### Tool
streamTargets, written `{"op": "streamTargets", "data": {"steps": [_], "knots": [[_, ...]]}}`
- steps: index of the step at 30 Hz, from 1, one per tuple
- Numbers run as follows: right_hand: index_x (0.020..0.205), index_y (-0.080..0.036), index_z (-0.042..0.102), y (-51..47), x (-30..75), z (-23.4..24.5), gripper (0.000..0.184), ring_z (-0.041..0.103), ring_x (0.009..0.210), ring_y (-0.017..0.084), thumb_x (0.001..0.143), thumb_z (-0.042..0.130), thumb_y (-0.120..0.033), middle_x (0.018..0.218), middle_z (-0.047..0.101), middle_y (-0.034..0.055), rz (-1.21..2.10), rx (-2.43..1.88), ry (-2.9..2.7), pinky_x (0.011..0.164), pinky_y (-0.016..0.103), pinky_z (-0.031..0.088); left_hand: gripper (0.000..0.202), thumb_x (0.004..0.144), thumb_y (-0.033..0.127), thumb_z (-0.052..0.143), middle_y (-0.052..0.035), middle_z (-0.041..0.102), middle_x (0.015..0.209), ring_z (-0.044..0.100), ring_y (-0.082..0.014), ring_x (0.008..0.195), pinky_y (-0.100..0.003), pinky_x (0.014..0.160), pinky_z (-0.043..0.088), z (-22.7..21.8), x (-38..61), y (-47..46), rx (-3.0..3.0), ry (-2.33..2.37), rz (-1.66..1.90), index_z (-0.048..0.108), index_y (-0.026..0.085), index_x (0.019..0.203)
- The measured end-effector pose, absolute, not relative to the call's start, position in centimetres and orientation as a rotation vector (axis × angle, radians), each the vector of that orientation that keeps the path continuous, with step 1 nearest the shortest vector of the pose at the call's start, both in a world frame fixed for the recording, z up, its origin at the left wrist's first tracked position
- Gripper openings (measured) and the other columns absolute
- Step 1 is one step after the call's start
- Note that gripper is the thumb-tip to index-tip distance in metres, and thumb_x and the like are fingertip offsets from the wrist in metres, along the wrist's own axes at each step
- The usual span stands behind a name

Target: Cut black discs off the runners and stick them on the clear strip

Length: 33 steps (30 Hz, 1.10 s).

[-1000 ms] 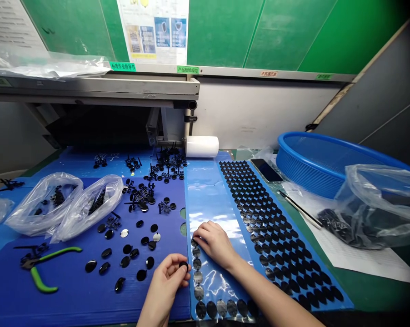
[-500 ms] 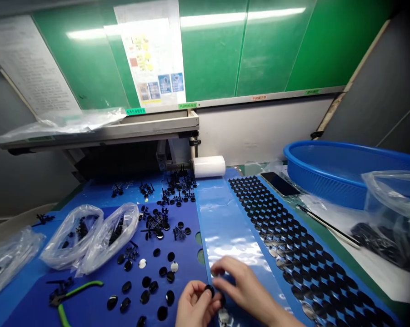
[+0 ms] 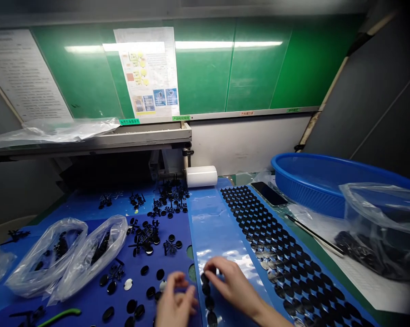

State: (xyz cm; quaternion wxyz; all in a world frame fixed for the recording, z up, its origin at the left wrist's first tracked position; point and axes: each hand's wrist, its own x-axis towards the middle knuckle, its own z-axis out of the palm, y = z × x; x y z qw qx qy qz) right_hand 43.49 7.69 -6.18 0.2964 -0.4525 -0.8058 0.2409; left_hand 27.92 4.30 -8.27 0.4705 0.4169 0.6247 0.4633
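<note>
Right hand (image 3: 234, 285): open, fingers loosely together, closed on nothing I can make out from here. Its fingertips (image 3: 207, 269) sit at the top of a short column of black discs (image 3: 208, 295) lying down the left edge of a clear film strip (image 3: 218, 231). The column runs from those fingertips down past the bottom of my view. The strip stretches ahead of the hand toward a white film roll (image 3: 201, 176).

Left hand (image 3: 175, 303): just left of the right hand and apart from it, fingers spread and blurred; I cannot tell whether it holds a disc.

Around and ahead of the left hand, on a blue corrugated board (image 3: 89, 309): loose black oval discs (image 3: 139, 311), one silver-faced disc (image 3: 128, 284) and a cluster of black moulded sprues (image 3: 145, 238).

Further left of that hand: two clear plastic bags (image 3: 92, 259) of black parts, with green-handled pliers (image 3: 60, 312) near the lower edge of my view.

Right of the right hand: a long sheet of staggered discs (image 3: 280, 254) on a blue-edged backing. Beyond it: a phone (image 3: 269, 193), a blue plastic basket (image 3: 310, 179) and a clear bag of black parts (image 3: 375, 236).
</note>
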Motion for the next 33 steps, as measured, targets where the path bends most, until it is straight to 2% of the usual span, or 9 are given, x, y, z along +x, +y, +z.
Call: {"op": "streamTargets", "data": {"steps": [2, 4, 7, 9, 12, 15, 20, 28, 33], "knots": [[0.079, -0.02, 0.054, 8.9, 43.9, -6.3, 0.013, 0.054, 0.075, 0.017, 0.084, 0.044, -0.014, 0.078, 0.06, 0.001, 0.596, -1.256, -2.149, 0.066, 0.026, 0.042, 0.032, 0.066, 0.045, 0.05, -0.0072, 0.047, 0.084, 0.049, -0.0228, 0.068, -0.038, 0.067, 0.037, -7.4, 25.4, 5.6, 1.267, 1.693, 1.106, 0.047, 0.02, 0.087], [0.076, -0.02, 0.056, 9.7, 44.1, -6.9, 0.012, 0.054, 0.075, 0.017, 0.082, 0.048, -0.014, 0.076, 0.06, 0.0006, 0.564, -1.296, -2.183, 0.064, 0.027, 0.042, 0.021, 0.069, 0.038, 0.047, -0.0071, 0.045, 0.082, 0.044, -0.028, 0.078, -0.04, 0.07, 0.033, -7.1, 23.4, 6.7, 1.439, 1.812, 1.042, 0.048, 0.021, 0.082], [0.076, -0.017, 0.058, 10.0, 43.9, -7.9, 0.008, 0.054, 0.075, 0.017, 0.082, 0.052, -0.014, 0.075, 0.059, 0.0001, 0.524, -1.329, -2.241, 0.064, 0.029, 0.042, 0.009, 0.07, 0.028, 0.045, -0.0045, 0.043, 0.069, 0.043, -0.0277, 0.073, -0.038, 0.066, 0.032, -7.6, 22.0, 7.8, 1.564, 1.899, 0.942, 0.045, 0.021, 0.065], [0.078, -0.015, 0.058, 9.9, 43.7, -8.6, 0.008, 0.054, 0.076, 0.017, 0.083, 0.051, -0.016, 0.077, 0.059, 0.0001, 0.495, -1.345, -2.27, 0.066, 0.031, 0.042, 0.013, 0.071, 0.024, 0.042, -0.0027, 0.042, 0.064, 0.044, -0.0246, 0.066, -0.036, 0.063, 0.033, -8.0, 21.8, 8.1, 1.576, 1.911, 0.918, 0.042, 0.021, 0.059], [0.079, -0.015, 0.058, 9.7, 43.4, -9.1, 0.009, 0.054, 0.078, 0.017, 0.084, 0.051, -0.018, 0.078, 0.058, 0.0001, 0.45, -1.361, -2.303, 0.068, 0.033, 0.042, 0.013, 0.073, 0.025, 0.043, -0.0021, 0.046, 0.067, 0.047, -0.0225, 0.066, -0.034, 0.063, 0.034, -7.9, 21.8, 7.9, 1.502, 1.869, 0.964, 0.046, 0.021, 0.061], [0.08, -0.016, 0.058, 9.7, 43.3, -9.3, 0.01, 0.054, 0.078, 0.017, 0.085, 0.051, -0.02, 0.079, 0.058, 0.0001, 0.41, -1.365, -2.329, 0.07, 0.034, 0.042, 0.014, 0.072, 0.036, 0.049, -0.0014, 0.053, 0.07, 0.051, -0.0199, 0.064, -0.029, 0.06, 0.036, -7.4, 22.1, 6.9, 1.303, 1.72, 1.035, 0.052, 0.022, 0.073], [0.083, -0.016, 0.058, 9.7, 43.3, -9.3, 0.009, 0.053, 0.08, 0.018, 0.085, 0.05, -0.021, 0.081, 0.057, 0.0007, 0.355, -1.366, -2.355, 0.071, 0.035, 0.042, 0.037, 0.067, 0.051, 0.052, 0.0019, 0.051, 0.058, 0.045, -0.0111, 0.05, -0.021, 0.048, 0.034, -8.0, 24.8, 3.7, 0.838, 1.348, 1.132, 0.053, 0.019, 0.084], [0.084, -0.016, 0.057, 9.5, 43.2, -9.4, 0.009, 0.053, 0.08, 0.018, 0.086, 0.049, -0.02, 0.083, 0.056, 0.0006, 0.301, -1.361, -2.373, 0.071, 0.035, 0.042, 0.041, 0.045, 0.037, 0.077, 0.0033, 0.051, 0.052, 0.048, -0.0075, 0.047, -0.016, 0.041, 0.034, -9.8, 27.9, 0.6, 0.474, 1.122, 1.143, 0.054, 0.014, 0.07], [0.083, -0.016, 0.057, 9.6, 43.2, -9.6, 0.009, 0.053, 0.079, 0.018, 0.085, 0.05, -0.021, 0.082, 0.056, 0.0006, 0.281, -1.358, -2.378, 0.071, 0.035, 0.041, 0.039, 0.048, 0.035, 0.077, -0.0036, 0.061, 0.067, 0.058, -0.0131, 0.058, -0.018, 0.047, 0.041, -9.6, 28.1, 0.5, 0.402, 1.088, 1.136, 0.056, 0.014, 0.073]]}}
